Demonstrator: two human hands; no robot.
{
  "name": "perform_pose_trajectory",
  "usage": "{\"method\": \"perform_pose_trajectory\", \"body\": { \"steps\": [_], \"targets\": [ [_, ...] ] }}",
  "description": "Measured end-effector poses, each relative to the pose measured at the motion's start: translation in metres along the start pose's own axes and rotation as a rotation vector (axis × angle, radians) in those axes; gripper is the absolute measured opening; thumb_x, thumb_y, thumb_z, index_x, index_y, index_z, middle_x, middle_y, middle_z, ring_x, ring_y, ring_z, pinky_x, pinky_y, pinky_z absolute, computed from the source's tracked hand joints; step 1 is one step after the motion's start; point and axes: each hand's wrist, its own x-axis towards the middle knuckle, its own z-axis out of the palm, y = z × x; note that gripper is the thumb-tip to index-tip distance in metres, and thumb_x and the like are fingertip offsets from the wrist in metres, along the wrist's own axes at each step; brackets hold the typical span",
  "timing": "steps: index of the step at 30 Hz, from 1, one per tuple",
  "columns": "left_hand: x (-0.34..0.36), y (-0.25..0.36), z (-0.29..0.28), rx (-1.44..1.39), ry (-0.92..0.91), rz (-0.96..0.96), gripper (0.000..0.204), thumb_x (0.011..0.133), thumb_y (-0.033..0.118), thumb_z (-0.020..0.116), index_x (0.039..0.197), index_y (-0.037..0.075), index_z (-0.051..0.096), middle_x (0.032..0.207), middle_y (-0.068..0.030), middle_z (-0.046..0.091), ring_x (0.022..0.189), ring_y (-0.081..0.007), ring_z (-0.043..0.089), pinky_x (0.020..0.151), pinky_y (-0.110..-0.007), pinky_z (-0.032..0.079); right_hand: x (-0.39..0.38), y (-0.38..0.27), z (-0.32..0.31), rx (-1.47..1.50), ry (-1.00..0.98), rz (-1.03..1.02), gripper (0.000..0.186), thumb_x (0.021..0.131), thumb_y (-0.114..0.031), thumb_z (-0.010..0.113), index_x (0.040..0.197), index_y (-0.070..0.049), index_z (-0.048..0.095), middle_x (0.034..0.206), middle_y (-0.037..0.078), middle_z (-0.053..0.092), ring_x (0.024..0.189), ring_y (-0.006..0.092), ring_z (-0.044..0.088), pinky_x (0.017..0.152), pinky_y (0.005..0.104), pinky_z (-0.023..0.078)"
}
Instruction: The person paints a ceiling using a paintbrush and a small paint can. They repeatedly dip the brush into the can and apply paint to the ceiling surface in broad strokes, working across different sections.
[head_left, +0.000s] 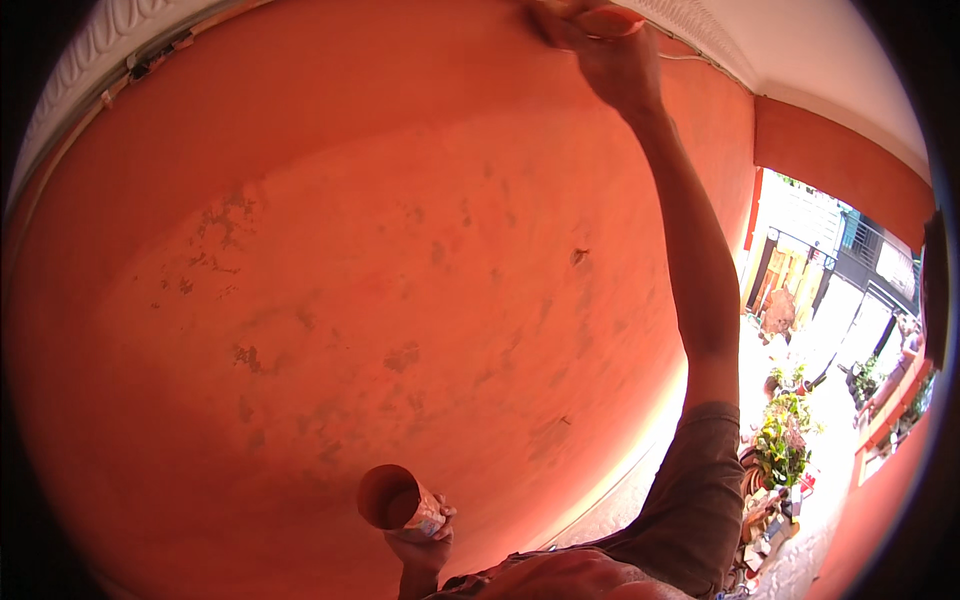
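Orange cup (pixel 405 502): held in left hand (pixel 428 548), fingers curled around its right side, low before the painted wall (pixel 420 250). Right hand (pixel 612 70): at the wall's upper edge; fingers blurred, hold cannot be determined.

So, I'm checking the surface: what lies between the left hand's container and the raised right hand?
In the head view, only orange wall with scattered grayish patches shows between the container and the right hand; no separate object.
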Motion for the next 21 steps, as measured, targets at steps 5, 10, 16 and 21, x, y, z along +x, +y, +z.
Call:
{"method": "perform_pose_trajectory", "body": {
  "steps": [5,10,16,21],
  "targets": [
    [-0.001,0.003,0.004,0.014,-0.007,-0.003,0.072,0.088,0.06,0.064,0.14,0.012,0.051,0.125,-0.02,0.057,0.109,-0.033,0.056,0.063,-0.029,0.052,0.008,-0.025,0.014,0.553,0.007,-0.129,0.01,0.094,-0.008,0.074,0.093,-0.001,0.068,0.086,0.007,0.069,0.079,0.0156,0.068,0.069,0.0323,0.057],
    [-0.001,0.006,0.01,0.045,0.013,-0.042,0.073,0.088,0.061,0.063,0.141,0.011,0.05,0.125,-0.02,0.057,0.11,-0.0335,0.056,0.064,-0.029,0.052,-0.013,0.085,-0.005,0.72,0.216,0.329,0.021,0.094,-0.015,0.071,0.097,0.005,0.067,0.095,0.012,0.071,0.083,0.021,0.073,0.075,0.0385,0.067],
    [-0.006,0.015,0.007,0.08,0.057,-0.094,0.075,0.089,0.062,0.062,0.142,0.01,0.05,0.126,-0.02,0.057,0.111,-0.0341,0.056,0.064,-0.03,0.052,-0.062,0.155,-0.066,-0.189,0.412,0.319,0.017,0.086,-0.012,0.076,0.094,0.002,0.072,0.094,0.009,0.071,0.084,0.0169,0.068,0.071,0.0279,0.059],
    [-0.004,0.025,0.012,0.104,0.053,-0.168,0.076,0.089,0.062,0.061,0.142,0.01,0.049,0.126,-0.02,0.057,0.112,-0.0346,0.056,0.065,-0.031,0.051,-0.15,0.105,-0.069,0.403,0.536,0.433,0.022,0.093,-0.016,0.077,0.097,0.003,0.067,0.094,0.01,0.069,0.081,0.0176,0.069,0.07,0.0286,0.059]
  ]
}}
